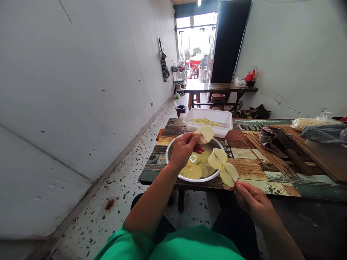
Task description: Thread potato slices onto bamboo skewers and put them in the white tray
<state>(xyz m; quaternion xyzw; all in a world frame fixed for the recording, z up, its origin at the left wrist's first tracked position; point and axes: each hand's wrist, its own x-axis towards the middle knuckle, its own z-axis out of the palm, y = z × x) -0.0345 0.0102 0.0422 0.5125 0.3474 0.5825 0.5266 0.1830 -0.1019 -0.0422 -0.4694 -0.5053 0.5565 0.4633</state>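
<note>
My left hand [185, 147] pinches a pale potato slice [205, 135] above the far side of a metal bowl [168, 151]. Thin potato slices [194, 172] lie in water inside that bowl. Two more slices, a skewered potato slice [217, 159] and another below it, sit on a thin bamboo skewer [209, 146]. The skewer's near end is between the fingers of my right hand [252, 198], just past the table's front edge. Its far end reaches up toward the slice in my left hand; whether the tip has pierced that slice I cannot tell.
Behind the bowl stands a white plastic tub [227, 122] with more slices. Loose bamboo skewers [267, 151] lie to the right on the patterned table [245, 163]. Farther right are a cloth glove [267, 137], a cleaver [296, 159] and a wooden board [325, 162] with bags.
</note>
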